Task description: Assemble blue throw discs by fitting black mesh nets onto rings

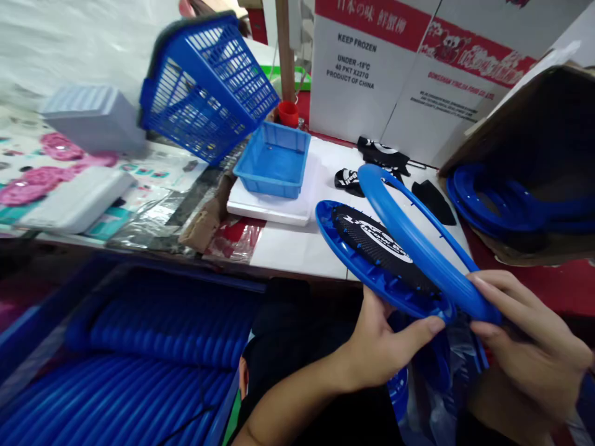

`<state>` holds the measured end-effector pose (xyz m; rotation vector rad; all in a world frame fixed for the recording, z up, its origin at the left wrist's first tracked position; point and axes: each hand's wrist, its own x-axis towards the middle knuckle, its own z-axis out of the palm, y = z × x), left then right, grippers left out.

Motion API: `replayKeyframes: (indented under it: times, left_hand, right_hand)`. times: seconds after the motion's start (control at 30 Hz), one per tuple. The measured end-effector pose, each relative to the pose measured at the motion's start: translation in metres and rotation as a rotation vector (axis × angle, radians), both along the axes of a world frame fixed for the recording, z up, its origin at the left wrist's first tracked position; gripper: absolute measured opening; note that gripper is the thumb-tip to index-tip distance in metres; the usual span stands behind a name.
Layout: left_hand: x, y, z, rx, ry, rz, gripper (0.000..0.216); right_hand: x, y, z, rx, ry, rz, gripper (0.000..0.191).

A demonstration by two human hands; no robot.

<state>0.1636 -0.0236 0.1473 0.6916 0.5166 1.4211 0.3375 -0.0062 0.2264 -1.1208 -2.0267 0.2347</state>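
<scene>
My left hand (pixel 379 347) grips the near edge of a blue plastic ring frame (pixel 341 248), thumb on top. Black mesh with white lettering (pixel 379 238) is stretched inside that frame. Closed on a second blue ring (pixel 395 214), my right hand (pixel 530 334) holds it tilted over the mesh. The two rings sit close together near my hands and stand apart at the far end. Behind them, several black mesh pieces (pixel 346 179) with white print lie on the white table surface (pixel 288 248).
A light blue tray (pixel 274 186) rests on a white slab. To its left leans a blue basket (pixel 209 93). An open carton (pixel 515 118) at the right holds blue rings (pixel 506 198). Many blue rings (pixel 139 384) are stacked in a crate at lower left.
</scene>
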Motion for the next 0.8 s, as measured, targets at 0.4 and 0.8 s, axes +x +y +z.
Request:
replayKeyframes:
  times: [0.4,0.8]
  left_hand:
    - [0.006,-0.015,0.023,-0.122,-0.069,0.019,0.057]
    - [-0.009,-0.023,0.011,-0.053,-0.074,-0.15,0.048]
  right_hand:
    - [-0.008,0.012,0.027,-0.136,-0.188,0.314,0.056]
    - [-0.014,0.013,0.036,-0.217,-0.133,0.384,0.047]
